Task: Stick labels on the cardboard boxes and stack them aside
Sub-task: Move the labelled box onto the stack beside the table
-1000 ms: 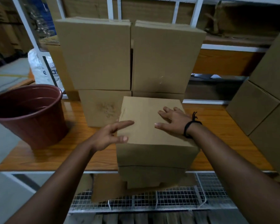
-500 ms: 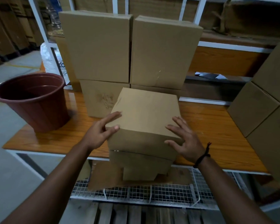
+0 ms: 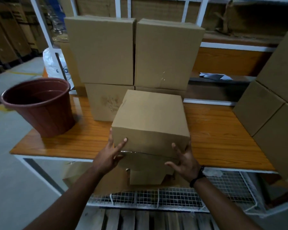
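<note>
Head view: the white bag (image 3: 48,63) behind the table (image 3: 219,138) carries blue letters, too cut off to read; the cardboard box (image 3: 151,117) is at the table's front edge, overhanging it; the left hand (image 3: 109,157) and the right hand (image 3: 185,161) each grip a near corner, fingers curled round it; four stacked boxes (image 3: 103,50) stand at the table's back, three side boxes (image 3: 256,108) at its right end, one brown bucket (image 3: 40,108) at its left end.

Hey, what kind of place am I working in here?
Probably a warehouse or packing area: plain cardboard boxes stacked on a wooden bench, white metal racking holding more cartons behind, and a wooden pallet on the floor.
</note>
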Action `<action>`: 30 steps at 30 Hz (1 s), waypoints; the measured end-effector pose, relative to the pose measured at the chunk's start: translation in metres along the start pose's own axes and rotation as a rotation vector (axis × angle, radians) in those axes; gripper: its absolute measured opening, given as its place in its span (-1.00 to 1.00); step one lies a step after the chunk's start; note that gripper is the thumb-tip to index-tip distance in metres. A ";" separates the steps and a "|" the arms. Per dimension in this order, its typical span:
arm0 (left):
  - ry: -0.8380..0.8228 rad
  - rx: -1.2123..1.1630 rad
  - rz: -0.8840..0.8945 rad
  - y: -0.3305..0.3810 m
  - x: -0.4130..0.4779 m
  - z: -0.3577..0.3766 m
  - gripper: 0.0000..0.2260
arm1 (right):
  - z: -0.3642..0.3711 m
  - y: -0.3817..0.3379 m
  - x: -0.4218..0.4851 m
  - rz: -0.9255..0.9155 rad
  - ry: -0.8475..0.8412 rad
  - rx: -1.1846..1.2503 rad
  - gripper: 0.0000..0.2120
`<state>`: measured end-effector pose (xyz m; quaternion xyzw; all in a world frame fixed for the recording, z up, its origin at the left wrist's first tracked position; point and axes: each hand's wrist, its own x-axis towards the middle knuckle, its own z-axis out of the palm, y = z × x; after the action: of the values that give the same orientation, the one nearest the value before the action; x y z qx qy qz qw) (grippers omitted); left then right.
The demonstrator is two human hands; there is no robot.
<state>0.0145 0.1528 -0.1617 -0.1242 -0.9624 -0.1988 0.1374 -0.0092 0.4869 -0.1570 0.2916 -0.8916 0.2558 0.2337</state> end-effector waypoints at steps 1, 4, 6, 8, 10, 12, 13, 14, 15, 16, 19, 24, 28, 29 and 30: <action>-0.038 -0.007 -0.005 -0.001 0.001 0.000 -0.08 | 0.001 -0.002 0.002 0.060 -0.018 -0.014 -0.01; -0.037 0.016 0.033 -0.002 0.009 -0.010 -0.07 | -0.001 -0.010 0.009 0.185 -0.060 -0.026 0.15; -0.025 -0.012 0.036 -0.003 0.012 -0.024 -0.08 | -0.012 -0.018 0.013 0.207 -0.068 -0.034 0.09; -0.014 -0.067 0.062 -0.004 0.019 -0.037 -0.10 | -0.029 -0.028 0.019 0.294 -0.104 -0.009 0.00; 0.011 -0.116 0.133 -0.001 0.029 -0.055 -0.17 | -0.051 -0.037 0.030 0.360 -0.108 0.040 -0.05; 0.045 -0.147 0.206 0.005 0.040 -0.078 -0.26 | -0.078 -0.047 0.044 0.406 -0.095 0.084 -0.08; 0.051 -0.168 0.229 0.010 0.046 -0.089 -0.31 | -0.092 -0.051 0.052 0.435 -0.093 0.113 -0.08; 0.048 -0.187 0.233 0.014 0.051 -0.101 -0.36 | -0.105 -0.054 0.059 0.460 -0.092 0.148 -0.09; 0.037 -0.212 0.222 0.018 0.056 -0.113 -0.40 | -0.116 -0.058 0.066 0.479 -0.092 0.187 -0.12; 0.028 -0.243 0.204 0.022 0.061 -0.122 -0.42 | -0.124 -0.059 0.072 0.497 -0.096 0.230 -0.15; 0.021 -0.356 0.135 0.029 0.073 -0.143 -0.47 | -0.137 -0.060 0.090 0.535 -0.152 0.335 -0.23; -0.034 -0.458 -0.004 0.024 0.092 -0.138 -0.51 | -0.126 -0.053 0.116 0.632 -0.252 0.321 -0.30; -0.133 -0.686 -0.147 0.005 0.106 -0.119 -0.57 | -0.107 -0.039 0.137 0.676 -0.374 0.264 -0.35; -0.154 -0.717 -0.164 0.003 0.109 -0.114 -0.59 | -0.102 -0.034 0.141 0.683 -0.385 0.250 -0.38; -0.164 -0.737 -0.177 0.001 0.113 -0.110 -0.60 | -0.097 -0.030 0.146 0.687 -0.385 0.243 -0.41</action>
<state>-0.0669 0.1290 -0.0287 -0.0972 -0.8411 -0.5320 -0.0116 -0.0692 0.4654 0.0089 0.0447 -0.9278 0.3631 -0.0724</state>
